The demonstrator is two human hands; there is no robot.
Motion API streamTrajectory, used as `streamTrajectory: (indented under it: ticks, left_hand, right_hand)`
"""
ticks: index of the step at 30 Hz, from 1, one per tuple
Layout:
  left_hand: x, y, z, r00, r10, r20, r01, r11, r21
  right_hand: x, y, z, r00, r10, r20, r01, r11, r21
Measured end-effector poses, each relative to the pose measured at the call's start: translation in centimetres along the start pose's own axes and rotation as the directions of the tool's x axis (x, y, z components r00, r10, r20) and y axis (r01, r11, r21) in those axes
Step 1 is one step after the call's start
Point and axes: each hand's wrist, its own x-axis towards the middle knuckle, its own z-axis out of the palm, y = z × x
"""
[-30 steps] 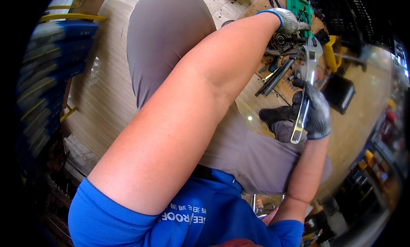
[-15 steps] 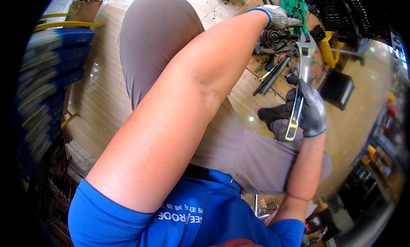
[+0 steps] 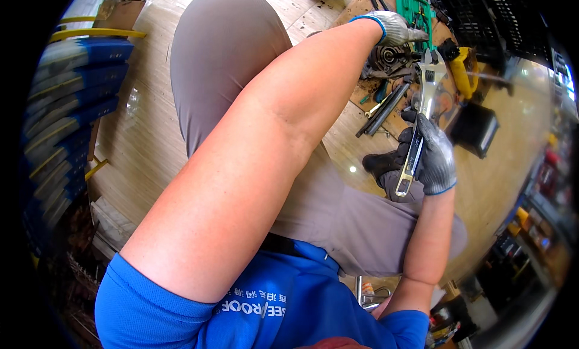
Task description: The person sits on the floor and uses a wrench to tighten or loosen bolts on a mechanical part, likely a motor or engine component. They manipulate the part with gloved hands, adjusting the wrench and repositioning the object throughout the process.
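Observation:
My right hand (image 3: 436, 159), in a grey-and-black glove, is closed around the handle of a large silver adjustable wrench (image 3: 428, 92). The wrench slants upward, its jaw end close below my left hand's fingertips. My left hand (image 3: 395, 29), in a pale glove with a blue cuff, reaches across to the far right. Its fingers are drawn together beside a green tool case (image 3: 413, 8); anything they pinch is hidden. Just under this hand lies a dark round mechanical part (image 3: 386, 56). Whether the wrench jaw touches anything cannot be made out.
Dark bars (image 3: 383, 111) and small hand tools lie on a brown board (image 3: 443, 35). A yellow-and-black tool (image 3: 463, 71) and a black box (image 3: 475, 129) sit to the right. Blue stacked bins (image 3: 78, 101) stand at left. My bent knee (image 3: 229, 47) rises in between.
The wrench and my right hand have shifted slightly left, with the wrench head a little lower. My left hand has moved slightly downward and right.

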Motion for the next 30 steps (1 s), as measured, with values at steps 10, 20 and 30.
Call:
streamTrajectory:
  ticks: [10, 20, 30]
  left_hand:
    - [-0.1, 0.0, 0.2, 1.000, -0.007, -0.014, 0.007, 1.000, 0.002]
    - [-0.3, 0.1, 0.1, 1.000, -0.012, -0.021, 0.013, 1.000, 0.026]
    - [2.1, -2.4, 2.0, 0.984, 0.167, -0.061, -0.158, 0.979, 0.125]
  right_hand:
    - [-0.1, -0.1, 0.1, 1.000, 0.009, -0.015, -0.009, 1.000, -0.007]
    - [0.2, 0.1, -0.2, 1.000, 0.003, 0.000, -0.003, 1.000, 0.014]
    - [0.3, 0.1, 0.0, 1.000, 0.007, 0.003, -0.007, 1.000, 0.025]
